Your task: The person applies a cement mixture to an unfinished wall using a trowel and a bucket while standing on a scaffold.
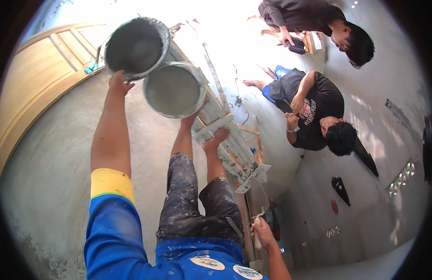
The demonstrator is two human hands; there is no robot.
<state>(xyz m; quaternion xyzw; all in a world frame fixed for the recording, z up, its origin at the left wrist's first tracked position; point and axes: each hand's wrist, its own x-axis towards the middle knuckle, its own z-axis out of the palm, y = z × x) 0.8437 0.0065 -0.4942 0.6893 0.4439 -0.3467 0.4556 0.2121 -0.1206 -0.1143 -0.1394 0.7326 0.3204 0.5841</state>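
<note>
My left hand (120, 84) is at the near rim of a dark bucket (165, 35) at upper left, its fingers closed on the edge. Wet grey mortar (134, 49) lies inside it. Close against this bucket, a second bucket (147, 95) also contains grey mortar and stands by my bare feet on a mortar-stained plank scaffold (234, 154). Down at the lower right, my right hand (264, 232) is wrapped round the pale handle of a trowel (257, 239). The trowel's blade is seen edge-on and hard to make out.
A pale wooden panelled door (48, 65) leans or stands at the left by a grey plastered wall (52, 186). Right of the scaffold, one person (318, 107) in a black shirt sits low. Another person (304, 18) is at the top, holding a dark object (297, 45).
</note>
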